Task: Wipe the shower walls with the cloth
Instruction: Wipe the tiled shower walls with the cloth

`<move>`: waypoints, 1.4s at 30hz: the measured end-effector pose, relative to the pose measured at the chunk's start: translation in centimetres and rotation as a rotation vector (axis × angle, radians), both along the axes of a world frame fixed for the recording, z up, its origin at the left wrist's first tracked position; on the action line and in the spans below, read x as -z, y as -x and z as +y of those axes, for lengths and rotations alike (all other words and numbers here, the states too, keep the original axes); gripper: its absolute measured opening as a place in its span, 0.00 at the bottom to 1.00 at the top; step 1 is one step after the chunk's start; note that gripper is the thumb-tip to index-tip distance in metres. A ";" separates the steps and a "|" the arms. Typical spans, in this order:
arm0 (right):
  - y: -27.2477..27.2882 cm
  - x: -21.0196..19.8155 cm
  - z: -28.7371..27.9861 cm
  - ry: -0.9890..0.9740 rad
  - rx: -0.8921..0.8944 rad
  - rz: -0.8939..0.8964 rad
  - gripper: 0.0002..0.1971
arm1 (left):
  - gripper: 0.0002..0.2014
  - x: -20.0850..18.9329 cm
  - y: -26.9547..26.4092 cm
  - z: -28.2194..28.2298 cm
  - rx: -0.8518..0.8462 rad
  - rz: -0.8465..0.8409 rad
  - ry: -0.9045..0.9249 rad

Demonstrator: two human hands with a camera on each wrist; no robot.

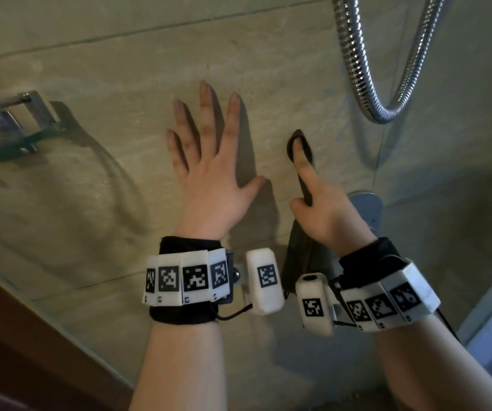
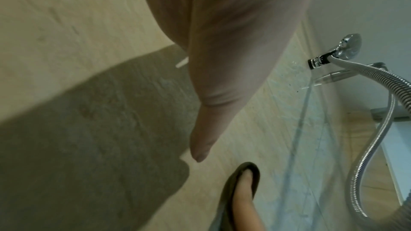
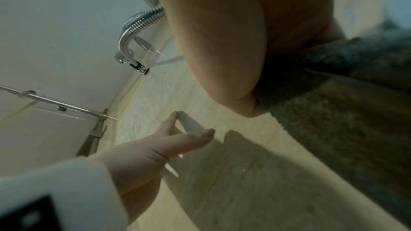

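Observation:
My left hand (image 1: 206, 161) lies flat on the beige tiled shower wall (image 1: 114, 72), fingers spread and straight. To its right, my right hand (image 1: 325, 209) grips a dark grey-green cloth (image 1: 301, 253). Its index finger points up the wall with the cloth's end wrapped over the fingertip and pressed to the tile. The remaining cloth hangs below the palm. The left wrist view shows my left hand (image 2: 222, 59) from beneath, and below it the cloth (image 2: 231, 182) around that fingertip. In the right wrist view the cloth (image 3: 333, 111) bunches under my right hand (image 3: 222, 41), and my left hand (image 3: 155, 147) touches the wall.
A chrome shower hose (image 1: 357, 69) loops down at the upper right, close to the cloth's tip. A rounded metal tap handle (image 1: 368, 203) sits just behind my right hand. A glass shelf on a metal bracket (image 1: 10, 129) sticks out at the left. The wall corner runs down at the right.

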State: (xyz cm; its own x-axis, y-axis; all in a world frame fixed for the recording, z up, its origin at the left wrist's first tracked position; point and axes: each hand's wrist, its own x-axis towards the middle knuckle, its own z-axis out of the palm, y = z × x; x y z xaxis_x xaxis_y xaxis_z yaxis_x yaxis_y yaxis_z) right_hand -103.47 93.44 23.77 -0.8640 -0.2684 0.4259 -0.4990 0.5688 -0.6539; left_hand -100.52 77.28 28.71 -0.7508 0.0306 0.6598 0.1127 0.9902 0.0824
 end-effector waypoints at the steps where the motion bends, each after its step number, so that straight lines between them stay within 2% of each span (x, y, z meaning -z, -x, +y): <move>1: 0.0 0.4 0.1 -0.003 -0.025 0.007 0.46 | 0.53 0.0 -0.1 0.2 0.015 0.005 -0.021; 5: 0.4 1.9 0.9 -0.007 -0.107 0.092 0.46 | 0.47 0.0 -0.1 0.8 0.114 0.033 -0.120; 11: 1.0 2.6 2.1 0.069 0.013 0.091 0.45 | 0.40 0.1 0.8 1.9 0.218 0.089 -0.129; 16: 1.2 2.4 2.7 -0.005 0.037 0.087 0.47 | 0.47 0.0 1.6 2.7 0.145 0.061 -0.014; 21: 1.5 1.9 3.2 -0.029 0.215 0.086 0.46 | 0.55 0.3 2.4 3.5 0.055 0.015 0.034; 30: 1.5 1.9 1.9 0.070 0.230 0.061 0.48 | 0.58 0.9 3.2 3.4 0.021 0.053 0.074; 36: 1.4 1.8 1.7 0.102 0.095 0.105 0.46 | 0.58 0.9 3.2 3.3 0.020 0.058 0.086; 42: 1.8 1.0 3.4 0.083 0.256 0.000 0.48 | 0.58 1.0 3.2 3.4 0.021 0.099 0.087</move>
